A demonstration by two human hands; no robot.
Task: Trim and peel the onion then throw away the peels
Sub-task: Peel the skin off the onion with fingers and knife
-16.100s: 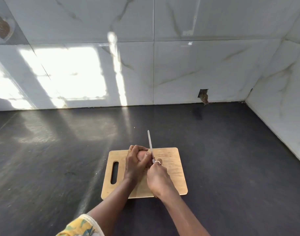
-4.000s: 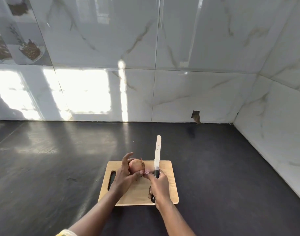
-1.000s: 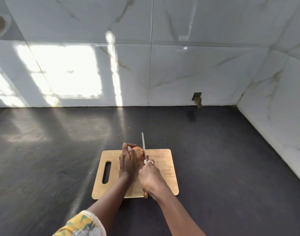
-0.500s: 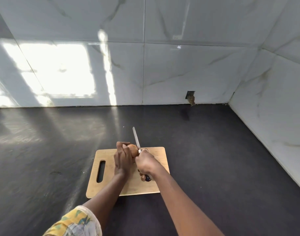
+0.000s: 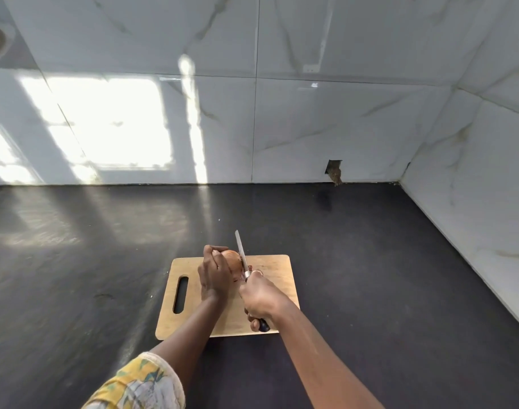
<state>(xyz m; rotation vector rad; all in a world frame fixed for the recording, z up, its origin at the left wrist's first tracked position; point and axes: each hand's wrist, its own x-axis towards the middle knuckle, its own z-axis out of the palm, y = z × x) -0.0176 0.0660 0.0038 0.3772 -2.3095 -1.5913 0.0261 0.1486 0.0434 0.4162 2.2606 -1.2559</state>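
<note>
A brown-skinned onion (image 5: pixel 233 260) sits on a wooden cutting board (image 5: pixel 278 270) near its far edge. My left hand (image 5: pixel 214 276) curls over the onion from the left and holds it down; most of the onion is hidden under the fingers. My right hand (image 5: pixel 259 293) grips the dark handle of a knife (image 5: pixel 241 252), whose blade stands on edge against the onion's right end and points away from me. A small reddish cut piece (image 5: pixel 250 266) lies on the board just right of the blade.
The board lies on a dark countertop (image 5: pixel 370 276), its handle slot (image 5: pixel 180 294) to the left. Glossy marble-tiled walls close off the back (image 5: pixel 311 128) and the right side (image 5: pixel 473 216). A small broken hole (image 5: pixel 334 171) shows low in the back wall.
Since a second ago the blade has stayed at the onion's right end, and my right hand has slid back along the handle toward me. My left hand keeps its hold on the onion.
</note>
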